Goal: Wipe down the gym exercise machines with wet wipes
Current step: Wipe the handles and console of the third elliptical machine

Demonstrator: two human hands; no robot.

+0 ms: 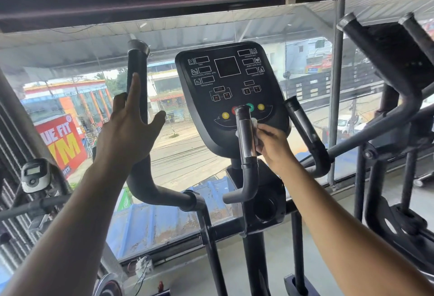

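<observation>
Wipe (254,123) on console (229,89): thin, limp, damp, light.
Right hand (272,145) bunches it against the panel; left hand (131,126) spread, holding nothing, near handlebar (137,68).

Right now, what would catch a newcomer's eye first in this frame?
The black console with its coloured buttons sits dead centre. Just below, the right hand presses a white wipe beside the inner grip. At left, the left hand spreads open by the tall handlebar.
</observation>
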